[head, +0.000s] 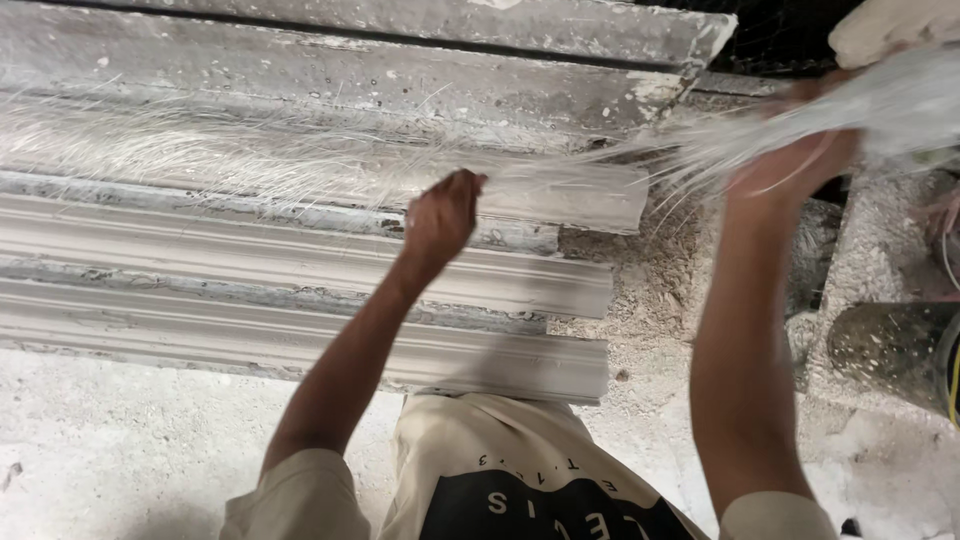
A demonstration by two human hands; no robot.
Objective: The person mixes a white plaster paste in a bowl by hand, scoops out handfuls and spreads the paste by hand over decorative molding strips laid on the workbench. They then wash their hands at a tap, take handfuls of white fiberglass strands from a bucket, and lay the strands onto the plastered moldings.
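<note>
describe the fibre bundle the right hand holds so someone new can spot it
Start from the stack of long grey plaster mouldings running across the frame. Past their right ends, at the top right corner, the right hand is raised around a fibre bundle. Unlike the fibres lying spread flat on the mouldings by the left hand, it is a gathered, pale, blurred hank in the air.

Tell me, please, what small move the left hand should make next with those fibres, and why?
Probably draw the left hand leftward along the top moulding, spreading the fibre strands. They lie thinly fanned across the grey wet-looking surface, while the right hand holds a thick bundle raised at the moulding's end.
</note>
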